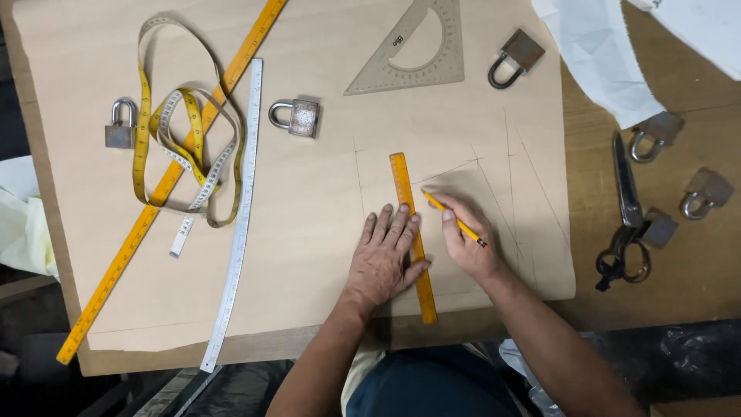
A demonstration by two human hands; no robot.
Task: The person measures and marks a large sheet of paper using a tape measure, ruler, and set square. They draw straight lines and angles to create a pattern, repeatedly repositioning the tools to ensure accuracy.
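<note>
Brown pattern paper (309, 232) covers most of the wooden table (695, 293). Far left: padlock (121, 125) on the paper's edge. Beside it a yellow-white tape measure (189, 147) lies looped over a long yellow ruler (166, 185) that runs diagonally from lower left to top centre. A white flexible ruler (238, 216) lies just to the right, near vertical. Second padlock (296, 116) upper centre, clear protractor triangle (413, 54) above it to the right.

Centre: left hand (384, 259) flat, fingers spread, pressing down a short orange ruler (411, 235). Right hand (465, 235) closed around a yellow pencil (454, 219), tip at the ruler's right edge. Faint pencil lines on the paper around both hands.

Right side: third padlock (517, 58) at top, white paper (594, 54) upper right, scissors (625, 216) on bare table with three more padlocks nearby.
</note>
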